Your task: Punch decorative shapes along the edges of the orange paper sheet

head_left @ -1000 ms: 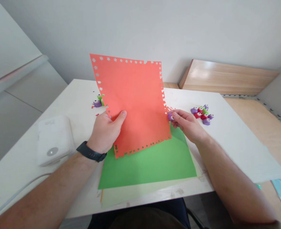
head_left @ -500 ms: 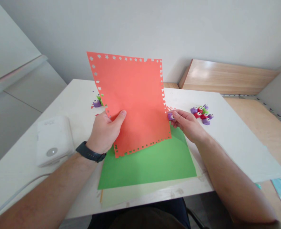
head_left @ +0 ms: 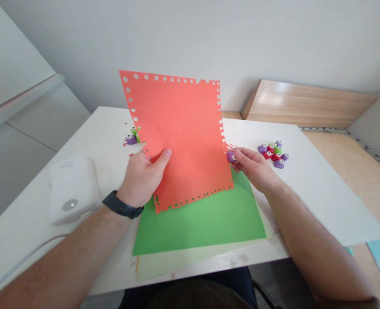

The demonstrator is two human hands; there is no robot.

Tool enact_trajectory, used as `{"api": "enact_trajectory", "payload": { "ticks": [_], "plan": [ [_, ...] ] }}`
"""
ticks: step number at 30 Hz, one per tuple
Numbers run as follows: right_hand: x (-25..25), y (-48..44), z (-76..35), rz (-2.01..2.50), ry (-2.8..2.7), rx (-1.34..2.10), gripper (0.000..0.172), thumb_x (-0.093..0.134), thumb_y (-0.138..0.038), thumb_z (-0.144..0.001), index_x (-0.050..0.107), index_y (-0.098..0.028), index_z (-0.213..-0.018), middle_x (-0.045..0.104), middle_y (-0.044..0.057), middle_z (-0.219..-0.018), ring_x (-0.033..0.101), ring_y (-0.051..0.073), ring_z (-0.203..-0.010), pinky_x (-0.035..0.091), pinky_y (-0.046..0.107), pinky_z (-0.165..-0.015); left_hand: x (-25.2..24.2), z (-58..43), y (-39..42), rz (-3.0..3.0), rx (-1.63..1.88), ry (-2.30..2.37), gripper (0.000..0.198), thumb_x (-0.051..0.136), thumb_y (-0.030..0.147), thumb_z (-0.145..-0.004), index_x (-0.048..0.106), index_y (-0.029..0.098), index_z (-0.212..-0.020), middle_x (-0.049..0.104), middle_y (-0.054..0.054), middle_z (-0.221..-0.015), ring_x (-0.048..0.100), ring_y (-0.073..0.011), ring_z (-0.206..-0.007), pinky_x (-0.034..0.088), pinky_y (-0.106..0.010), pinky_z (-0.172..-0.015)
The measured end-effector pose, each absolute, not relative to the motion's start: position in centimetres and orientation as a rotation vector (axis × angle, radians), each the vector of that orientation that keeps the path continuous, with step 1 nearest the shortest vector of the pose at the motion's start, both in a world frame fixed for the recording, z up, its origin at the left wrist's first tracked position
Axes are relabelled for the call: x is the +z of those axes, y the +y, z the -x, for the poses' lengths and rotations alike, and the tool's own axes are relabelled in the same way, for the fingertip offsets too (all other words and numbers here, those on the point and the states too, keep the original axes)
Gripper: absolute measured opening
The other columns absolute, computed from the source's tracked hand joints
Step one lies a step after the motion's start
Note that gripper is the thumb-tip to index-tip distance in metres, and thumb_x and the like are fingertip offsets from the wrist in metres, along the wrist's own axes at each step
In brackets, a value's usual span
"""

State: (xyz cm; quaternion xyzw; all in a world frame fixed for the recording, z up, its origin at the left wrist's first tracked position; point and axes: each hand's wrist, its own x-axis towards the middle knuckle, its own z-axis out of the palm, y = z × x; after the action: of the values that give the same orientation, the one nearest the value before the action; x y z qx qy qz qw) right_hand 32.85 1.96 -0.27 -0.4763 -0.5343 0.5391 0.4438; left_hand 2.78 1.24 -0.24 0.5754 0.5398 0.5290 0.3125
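At the far left of our white table (head_left: 321,193) lies a white rounded plastic box (head_left: 72,189), well apart from the work. Our left hand (head_left: 143,176), with a black wristband (head_left: 122,206), is closed on the left edge of the orange-red paper sheet (head_left: 183,133), thumb on the front. The sheet stands raised above the table, its face turned toward us. Its long axis runs from the near bottom edge up to the far top edge, leaning a little left, and small holes line its edges. Since half a second ago its top corner has drifted slightly right, while both hands stay put. Under it a flat green paper sheet (head_left: 202,219) lies on the table. At the sheet's right edge our right hand (head_left: 254,167) pinches a small purple plastic punch (head_left: 231,156). Further right sits a cluster of purple, red and green punches (head_left: 273,153).
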Motion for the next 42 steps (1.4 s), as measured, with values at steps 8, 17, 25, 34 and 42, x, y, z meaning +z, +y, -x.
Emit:
{"api": "enact_trajectory", "payload": {
  "ticks": [8, 17, 25, 34, 42],
  "plan": [
    [-0.18, 1.93, -32.84, 1.163, -1.326, 1.345, 0.034, 0.074, -0.056, -0.093, 0.077, -0.023, -0.099, 0.068, 0.003, -0.095, 0.054, 0.015, -0.075, 0.042, 0.031, -0.067, -0.26, -2.87, 1.20, -1.520, 1.414, 1.412, 0.034, 0.069, 0.042, -0.095, 0.074, 0.026, -0.125, 0.070, -0.004, -0.144, 0.062, -0.0272, -0.138, 0.041, -0.047, -0.127],
    [-0.20, 1.83, -32.90, 1.143, -1.316, 1.354, 0.033, 0.074, -0.054, -0.094, 0.077, -0.022, -0.101, 0.067, 0.003, -0.096, 0.054, 0.015, -0.075, 0.041, 0.030, -0.067, -0.46, -2.78, 1.28, -1.519, 1.415, 1.417, 0.037, 0.069, 0.041, -0.095, 0.073, 0.024, -0.128, 0.071, -0.005, -0.143, 0.064, -0.0269, -0.136, 0.042, -0.047, -0.125],
    [-0.16, 1.92, -32.88, 1.164, -1.334, 1.338, 0.035, 0.075, -0.057, -0.091, 0.077, -0.022, -0.098, 0.068, 0.003, -0.094, 0.054, 0.016, -0.075, 0.042, 0.031, -0.066, -0.38, -2.83, 1.35, -1.506, 1.402, 1.420, 0.037, 0.069, 0.044, -0.094, 0.074, 0.027, -0.125, 0.072, -0.004, -0.141, 0.062, -0.0282, -0.137, 0.042, -0.048, -0.126],
    [-0.23, 1.89, -32.89, 1.150, -1.333, 1.350, 0.032, 0.075, -0.054, -0.093, 0.077, -0.023, -0.099, 0.068, 0.003, -0.094, 0.053, 0.015, -0.076, 0.041, 0.031, -0.067, -0.31, -2.91, 1.24, -1.494, 1.414, 1.418, 0.035, 0.070, 0.043, -0.094, 0.074, 0.025, -0.123, 0.072, -0.005, -0.141, 0.063, -0.0275, -0.137, 0.042, -0.046, -0.125],
    [-0.23, 1.90, -32.92, 1.148, -1.324, 1.351, 0.032, 0.075, -0.053, -0.093, 0.077, -0.022, -0.100, 0.068, 0.003, -0.095, 0.053, 0.015, -0.076, 0.041, 0.030, -0.067, -0.29, -2.87, 1.25, -1.486, 1.401, 1.426, 0.036, 0.070, 0.043, -0.093, 0.074, 0.026, -0.125, 0.072, -0.004, -0.142, 0.064, -0.0291, -0.135, 0.043, -0.048, -0.125]
  ]
}}
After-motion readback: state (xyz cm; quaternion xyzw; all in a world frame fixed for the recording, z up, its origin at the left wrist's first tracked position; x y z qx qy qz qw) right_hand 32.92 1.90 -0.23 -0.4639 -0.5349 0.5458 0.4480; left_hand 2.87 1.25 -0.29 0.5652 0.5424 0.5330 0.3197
